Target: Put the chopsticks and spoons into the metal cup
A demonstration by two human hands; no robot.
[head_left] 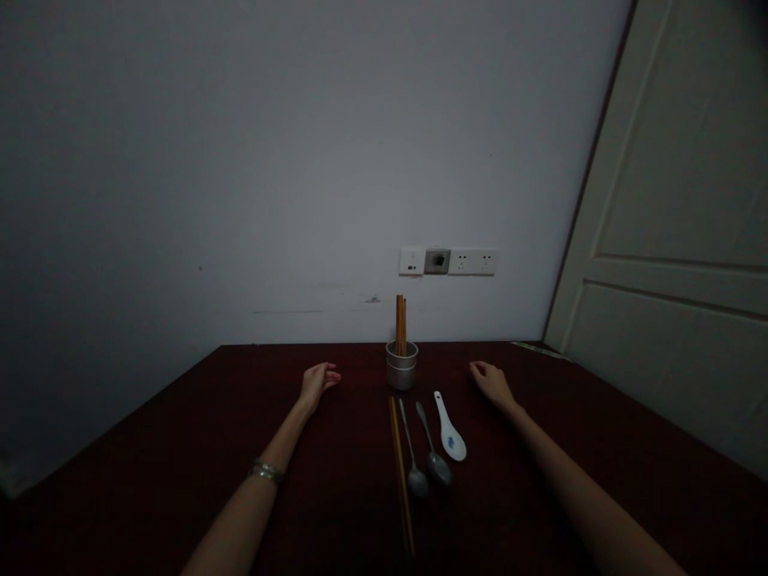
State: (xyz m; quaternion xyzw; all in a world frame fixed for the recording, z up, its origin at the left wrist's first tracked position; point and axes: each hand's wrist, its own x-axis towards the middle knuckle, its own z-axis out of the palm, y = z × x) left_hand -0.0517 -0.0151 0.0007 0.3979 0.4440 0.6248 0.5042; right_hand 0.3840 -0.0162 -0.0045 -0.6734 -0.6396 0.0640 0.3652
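Note:
My left hand (318, 386) rests on the dark red table, left of a metal cup (402, 372), its fingers loosely bent and apart, holding nothing. On the cup's other side lies my right hand (492, 384), also loosely bent, with nothing visible in it; some of its fingers are hidden. Several wooden chopsticks (401, 324) stand upright in the cup. In front of it lie a pair of chopsticks (401, 476), a long-handled metal spoon (418, 482), a second metal spoon (439, 468) and a white ceramic spoon (454, 442) with a blue mark. Neither hand touches them.
The table (342, 504) meets a pale wall (300, 176) at its far edge. Wall sockets (473, 262) sit above the table, behind the cup. A panelled door (678, 240) stands at the right. A thin, pale strip (540, 350) lies near the far right table edge.

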